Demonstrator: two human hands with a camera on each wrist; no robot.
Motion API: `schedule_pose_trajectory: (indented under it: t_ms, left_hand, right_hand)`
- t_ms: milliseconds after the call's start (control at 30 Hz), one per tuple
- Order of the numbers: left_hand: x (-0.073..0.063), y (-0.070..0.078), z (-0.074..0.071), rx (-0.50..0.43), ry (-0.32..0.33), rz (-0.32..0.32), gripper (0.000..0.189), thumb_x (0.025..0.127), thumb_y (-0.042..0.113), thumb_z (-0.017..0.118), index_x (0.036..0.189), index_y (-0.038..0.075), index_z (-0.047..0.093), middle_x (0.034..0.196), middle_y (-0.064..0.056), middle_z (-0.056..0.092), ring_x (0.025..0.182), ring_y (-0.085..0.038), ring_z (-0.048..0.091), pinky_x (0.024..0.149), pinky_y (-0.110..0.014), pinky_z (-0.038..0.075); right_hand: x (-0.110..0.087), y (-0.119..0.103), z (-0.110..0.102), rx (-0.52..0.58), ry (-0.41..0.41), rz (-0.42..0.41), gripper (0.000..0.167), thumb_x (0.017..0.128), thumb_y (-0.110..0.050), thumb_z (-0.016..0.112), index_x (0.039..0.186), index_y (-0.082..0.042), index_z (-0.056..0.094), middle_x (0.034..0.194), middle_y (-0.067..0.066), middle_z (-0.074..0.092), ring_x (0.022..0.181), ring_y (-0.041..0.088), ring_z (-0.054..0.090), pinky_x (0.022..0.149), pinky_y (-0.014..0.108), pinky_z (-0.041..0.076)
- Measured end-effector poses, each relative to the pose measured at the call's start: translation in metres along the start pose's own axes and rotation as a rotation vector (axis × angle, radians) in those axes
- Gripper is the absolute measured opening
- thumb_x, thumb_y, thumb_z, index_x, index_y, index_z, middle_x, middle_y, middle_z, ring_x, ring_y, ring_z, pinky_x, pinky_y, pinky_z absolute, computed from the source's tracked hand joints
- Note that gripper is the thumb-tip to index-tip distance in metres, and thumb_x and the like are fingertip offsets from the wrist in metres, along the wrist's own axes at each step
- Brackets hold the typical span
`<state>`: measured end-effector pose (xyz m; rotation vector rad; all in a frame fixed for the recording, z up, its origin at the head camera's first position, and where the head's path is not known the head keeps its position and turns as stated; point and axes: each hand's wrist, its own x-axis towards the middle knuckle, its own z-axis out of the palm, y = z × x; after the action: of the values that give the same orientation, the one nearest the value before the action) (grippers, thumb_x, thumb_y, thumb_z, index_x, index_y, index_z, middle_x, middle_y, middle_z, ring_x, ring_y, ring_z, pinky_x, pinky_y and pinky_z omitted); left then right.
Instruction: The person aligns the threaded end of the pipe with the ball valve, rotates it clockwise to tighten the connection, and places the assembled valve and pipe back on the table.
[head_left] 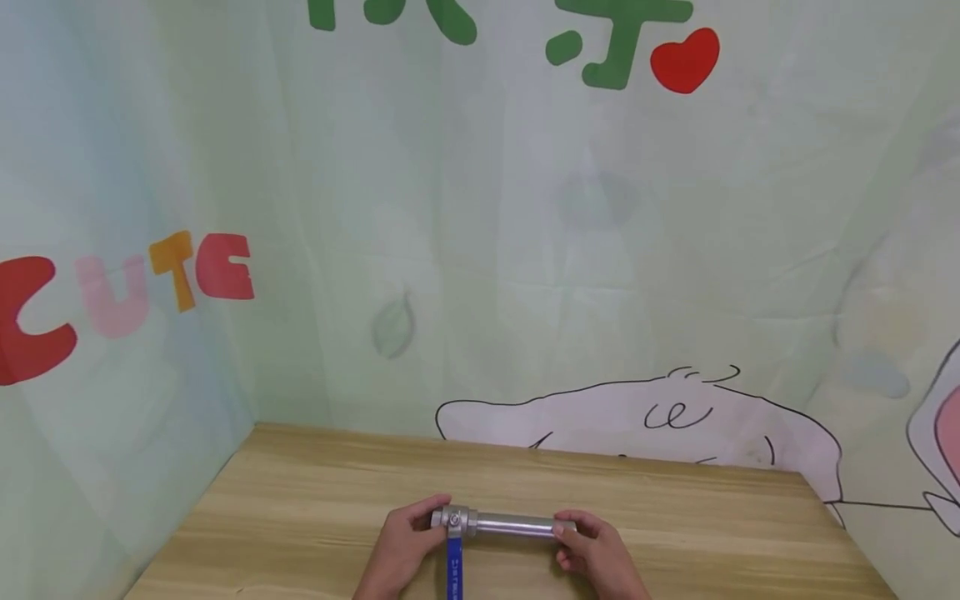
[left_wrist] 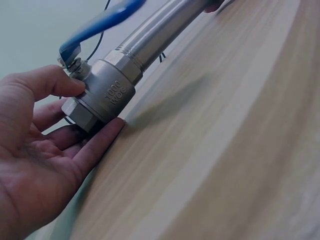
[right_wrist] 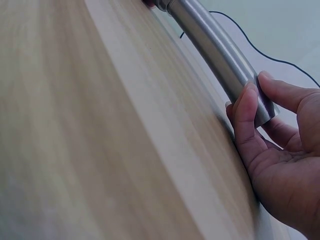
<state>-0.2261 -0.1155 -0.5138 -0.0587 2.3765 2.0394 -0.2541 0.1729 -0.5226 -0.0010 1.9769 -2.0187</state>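
A metal ball valve (head_left: 454, 520) with a blue lever handle (head_left: 454, 571) is joined at its right end to a straight steel pipe (head_left: 517, 525). My left hand (head_left: 405, 542) grips the valve body at its left end, thumb on the near side. In the left wrist view, the valve (left_wrist: 107, 92) reads "1000 WOG" and its hex end sits among the fingers. My right hand (head_left: 596, 550) pinches the pipe's far right end; the right wrist view shows thumb and fingers around the pipe (right_wrist: 220, 55). The blue lever points toward me.
A wood-grain tabletop (head_left: 337, 467) lies under both hands. Behind it hangs a pale green printed curtain (head_left: 510, 250) with a cartoon figure (head_left: 600, 417) along the table's back edge. Another curtain side (head_left: 75, 458) with coloured letters stands at the left.
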Motion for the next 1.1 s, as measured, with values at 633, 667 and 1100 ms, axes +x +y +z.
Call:
schedule_pose_trajectory:
  t_ms: [633,667,1100]
  left_hand:
    - [0.0012,-0.0028,0.0022,0.043,-0.034,0.036,0.049,0.080,0.009,0.067,0.128,-0.001,0.060,0.135,-0.023,0.056,0.132,-0.045,0.042,0.108,-0.057,0.035]
    - [0.0008,-0.0027,0.0020,0.051,-0.036,0.046,0.049,0.080,0.009,0.067,0.128,-0.001,0.060,0.135,-0.023,0.056,0.131,-0.045,0.043,0.108,-0.057,0.035]
    - [0.0003,-0.0022,0.0008,0.075,-0.045,0.057,0.048,0.080,0.005,0.069,0.127,-0.002,0.061,0.133,-0.022,0.058,0.130,-0.044,0.044,0.107,-0.058,0.035]
  right_hand:
    - [-0.0009,-0.0027,0.0006,0.004,0.041,0.035,0.051,0.088,-0.014,0.068,0.128,0.011,0.050,0.093,0.005,0.061,0.066,0.013,0.060,0.059,0.026,0.054]
    - [-0.0008,-0.0023,0.0004,0.002,0.042,0.036,0.051,0.088,-0.014,0.068,0.128,0.011,0.050,0.092,0.005,0.062,0.066,0.014,0.060,0.059,0.026,0.054]
    - [-0.0020,-0.0022,0.0026,0.002,0.052,0.028,0.048,0.084,-0.009,0.070,0.125,0.011,0.053,0.089,0.006,0.063,0.062,0.013,0.061,0.057,0.025,0.054]
